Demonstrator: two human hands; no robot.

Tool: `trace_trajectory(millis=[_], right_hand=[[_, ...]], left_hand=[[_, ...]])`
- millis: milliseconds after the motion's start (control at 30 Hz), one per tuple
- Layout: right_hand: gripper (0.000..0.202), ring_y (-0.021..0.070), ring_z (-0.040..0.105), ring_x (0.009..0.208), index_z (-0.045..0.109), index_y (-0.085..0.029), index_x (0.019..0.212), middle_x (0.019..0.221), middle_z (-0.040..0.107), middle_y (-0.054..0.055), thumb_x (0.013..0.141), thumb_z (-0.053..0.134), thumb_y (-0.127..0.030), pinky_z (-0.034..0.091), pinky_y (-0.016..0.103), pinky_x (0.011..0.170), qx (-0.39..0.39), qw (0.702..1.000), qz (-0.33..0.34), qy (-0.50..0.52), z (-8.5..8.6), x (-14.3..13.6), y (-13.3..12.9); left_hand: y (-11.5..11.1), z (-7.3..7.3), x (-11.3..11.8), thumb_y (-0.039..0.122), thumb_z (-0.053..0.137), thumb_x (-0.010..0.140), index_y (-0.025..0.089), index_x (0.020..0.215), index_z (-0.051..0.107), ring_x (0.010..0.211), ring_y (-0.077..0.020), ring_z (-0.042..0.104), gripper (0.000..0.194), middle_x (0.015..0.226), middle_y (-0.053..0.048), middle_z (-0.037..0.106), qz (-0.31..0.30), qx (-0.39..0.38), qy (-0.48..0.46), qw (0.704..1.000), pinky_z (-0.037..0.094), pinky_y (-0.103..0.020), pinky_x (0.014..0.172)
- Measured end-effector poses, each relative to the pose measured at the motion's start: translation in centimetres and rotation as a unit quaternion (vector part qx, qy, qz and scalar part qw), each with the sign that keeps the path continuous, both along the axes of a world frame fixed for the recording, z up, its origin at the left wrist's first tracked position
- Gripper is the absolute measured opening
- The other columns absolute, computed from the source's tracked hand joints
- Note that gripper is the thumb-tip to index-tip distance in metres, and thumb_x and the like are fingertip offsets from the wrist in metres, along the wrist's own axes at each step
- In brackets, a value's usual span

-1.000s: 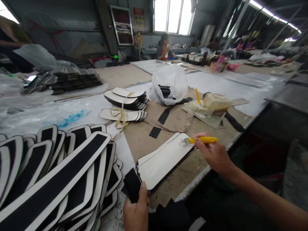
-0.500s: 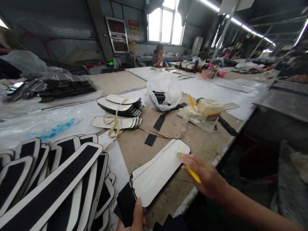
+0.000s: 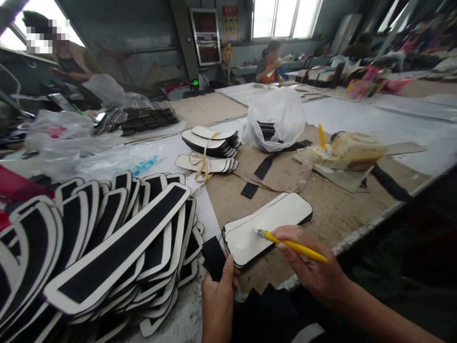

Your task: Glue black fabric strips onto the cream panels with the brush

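The right hand (image 3: 310, 259) pinches a yellow brush (image 3: 298, 247), bristles touching the white panel (image 3: 282, 213) just to its left, while the left hand (image 3: 218, 300) clasps black material (image 3: 213, 257) at the panel's near end.

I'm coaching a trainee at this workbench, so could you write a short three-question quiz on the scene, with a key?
1. What does the right hand hold?
2. True or false: the left hand grips flat black material.
3. Which is nearer the white plastic bag: (a) the stack with a pale ribbon over it, or (b) the pile of pieces with black centres?

Key: 1. A yellow-handled brush; 2. True; 3. a.
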State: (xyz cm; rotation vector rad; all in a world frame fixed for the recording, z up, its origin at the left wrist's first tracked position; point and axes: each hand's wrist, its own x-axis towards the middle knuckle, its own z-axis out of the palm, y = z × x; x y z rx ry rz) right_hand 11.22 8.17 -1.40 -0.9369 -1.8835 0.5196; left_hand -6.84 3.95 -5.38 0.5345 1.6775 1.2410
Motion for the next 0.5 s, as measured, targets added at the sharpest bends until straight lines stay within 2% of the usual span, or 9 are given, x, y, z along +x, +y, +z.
trace_trajectory(millis=[100,233,367,433,500], right_hand=[[0.021,0.0172,0.062,0.093,0.057,-0.02,0.105,0.096,0.063,0.007,0.087,0.049,-0.012,0.052,0.029,0.083,-0.057,0.997,0.032,0.046,0.0,-1.9,-1.0],[0.015,0.0158,0.064,0.082,0.057,-0.019,0.1,0.092,0.063,0.006,0.09,0.047,-0.02,0.054,0.028,0.075,-0.123,0.989,0.012,0.08,-0.3,-2.6,-1.0],[0.014,0.0184,0.063,0.086,0.06,-0.018,0.095,0.091,0.063,0.007,0.089,0.049,-0.025,0.053,0.031,0.08,-0.059,0.993,-0.104,-0.012,-1.0,1.1,1.3],[0.014,0.0201,0.062,0.089,0.06,-0.019,0.095,0.092,0.064,0.007,0.088,0.049,-0.026,0.051,0.034,0.084,-0.004,0.983,-0.173,-0.063,-0.6,3.6,2.2],[0.015,0.0215,0.062,0.092,0.06,-0.02,0.096,0.094,0.064,0.007,0.088,0.05,-0.028,0.049,0.035,0.086,0.036,0.972,-0.211,-0.098,0.3,5.6,2.4]], left_hand=[[0.0,-0.3,0.0,0.053,0.068,0.068,0.013,0.075,0.059,0.047,-0.0101,0.044,0.041,0.054,0.001,0.055,-0.019,0.014,0.0,1.0,0.033,-0.022,0.044],[-0.1,-0.9,-0.1,0.051,0.068,0.069,0.014,0.072,0.057,0.047,-0.0093,0.042,0.038,0.053,0.002,0.052,-0.018,0.017,0.005,1.0,0.032,-0.021,0.044],[0.0,-1.2,0.0,0.05,0.069,0.068,0.013,0.077,0.058,0.046,-0.0095,0.042,0.039,0.051,0.003,0.052,0.001,0.006,0.007,1.0,0.032,-0.022,0.045],[0.1,-1.1,0.2,0.051,0.07,0.067,0.012,0.08,0.059,0.047,-0.0101,0.042,0.042,0.052,0.002,0.054,0.006,0.008,0.004,1.0,0.032,-0.022,0.045],[0.1,-0.9,0.4,0.051,0.07,0.066,0.012,0.081,0.059,0.047,-0.0101,0.042,0.043,0.054,0.002,0.054,0.011,0.018,-0.001,1.0,0.031,-0.022,0.045]])
